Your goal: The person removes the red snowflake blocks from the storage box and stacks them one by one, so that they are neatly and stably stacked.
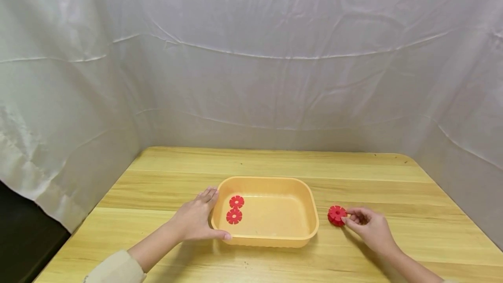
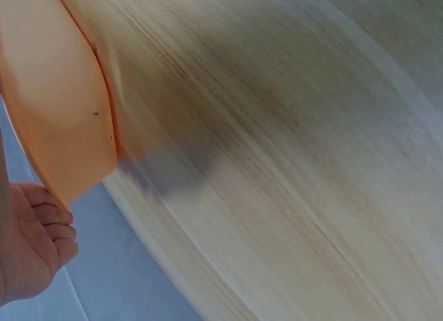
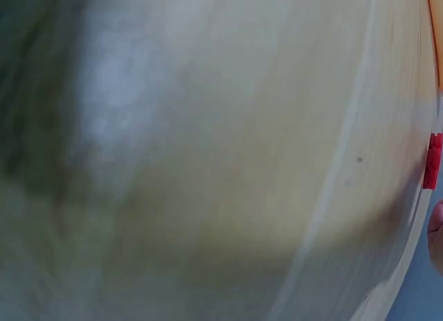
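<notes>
Nearest the head camera, two forearms are seen reaching over a wooden table (image 1: 393, 187), the left one in a pale sleeve (image 1: 115, 270). An orange tray (image 1: 271, 241) is steadied at its left end by the left hand (image 1: 194, 222): the thumb is laid along the near wall, the straight fingers are set against the far corner of the rim, and the hand is spread rather than closed. From the left wrist view, the tray's outer wall (image 2: 55, 99) is shown lifted close to the lens, with the relaxed fingers (image 2: 48, 227) just below it.

Inside the tray, at its left end, two red flower-shaped discs (image 1: 235, 209) are seen lying flat, one just behind the other and touching.

Right of the tray, near it but apart, a third red disc (image 1: 337, 215) is pinched at its edge by the curled fingers of the right hand (image 1: 369, 228) and tilted up off the tabletop. In the blurred right wrist view, only a red sliver (image 3: 433, 160) at the frame edge is caught.

A creased white cloth backdrop (image 1: 251, 56) is hung behind and to both sides.
</notes>
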`<state>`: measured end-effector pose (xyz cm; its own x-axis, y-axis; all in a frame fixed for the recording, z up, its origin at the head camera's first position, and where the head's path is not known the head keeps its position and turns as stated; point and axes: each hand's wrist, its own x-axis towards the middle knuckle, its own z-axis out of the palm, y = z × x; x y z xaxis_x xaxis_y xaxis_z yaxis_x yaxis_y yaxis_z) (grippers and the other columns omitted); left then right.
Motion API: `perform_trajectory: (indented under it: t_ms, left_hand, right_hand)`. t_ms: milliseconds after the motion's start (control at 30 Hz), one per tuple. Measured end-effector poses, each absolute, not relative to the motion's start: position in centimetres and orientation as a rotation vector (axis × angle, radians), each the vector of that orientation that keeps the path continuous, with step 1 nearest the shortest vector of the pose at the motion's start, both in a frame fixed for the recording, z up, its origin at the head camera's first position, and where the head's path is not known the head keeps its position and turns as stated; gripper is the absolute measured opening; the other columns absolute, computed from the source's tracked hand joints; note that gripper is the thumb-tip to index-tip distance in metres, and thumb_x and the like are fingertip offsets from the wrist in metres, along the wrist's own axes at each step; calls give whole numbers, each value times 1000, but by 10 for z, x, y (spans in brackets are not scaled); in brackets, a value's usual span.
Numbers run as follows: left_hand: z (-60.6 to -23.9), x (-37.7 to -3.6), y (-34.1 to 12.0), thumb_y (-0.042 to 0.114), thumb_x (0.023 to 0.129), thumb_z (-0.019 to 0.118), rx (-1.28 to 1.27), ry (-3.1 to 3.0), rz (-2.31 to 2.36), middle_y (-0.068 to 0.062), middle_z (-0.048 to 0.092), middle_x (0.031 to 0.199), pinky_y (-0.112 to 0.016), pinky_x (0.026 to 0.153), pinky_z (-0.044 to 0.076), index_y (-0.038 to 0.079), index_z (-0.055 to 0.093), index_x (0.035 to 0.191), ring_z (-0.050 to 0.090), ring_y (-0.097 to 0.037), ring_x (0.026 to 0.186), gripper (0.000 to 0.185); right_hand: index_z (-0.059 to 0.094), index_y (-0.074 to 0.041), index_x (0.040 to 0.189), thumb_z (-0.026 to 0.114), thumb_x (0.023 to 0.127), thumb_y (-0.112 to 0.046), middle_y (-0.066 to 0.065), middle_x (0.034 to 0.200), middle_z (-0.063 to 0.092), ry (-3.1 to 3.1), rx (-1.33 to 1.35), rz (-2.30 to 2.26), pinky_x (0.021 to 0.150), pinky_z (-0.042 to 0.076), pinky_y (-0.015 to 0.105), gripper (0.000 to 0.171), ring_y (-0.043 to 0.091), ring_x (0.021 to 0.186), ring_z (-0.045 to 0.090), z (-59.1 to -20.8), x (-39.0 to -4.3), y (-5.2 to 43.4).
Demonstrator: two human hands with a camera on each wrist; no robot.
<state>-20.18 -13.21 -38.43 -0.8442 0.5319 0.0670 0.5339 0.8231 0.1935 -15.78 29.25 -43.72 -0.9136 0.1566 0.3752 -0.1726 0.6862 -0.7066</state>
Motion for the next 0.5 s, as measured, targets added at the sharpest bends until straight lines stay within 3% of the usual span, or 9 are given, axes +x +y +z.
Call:
perform_trajectory:
  t_ms: [500]
  left_hand:
    - [-384, -201, -132, 77, 63, 60, -871, -2988, -330, -25, 33, 146, -52, 101, 41, -8, 36, 138, 33, -40, 135, 115]
  right_hand:
    - [69, 4, 86, 73, 73, 1, -3, 66, 60, -2564, 25, 1100, 49, 43, 16, 14, -5, 57, 46, -445, -159, 298]
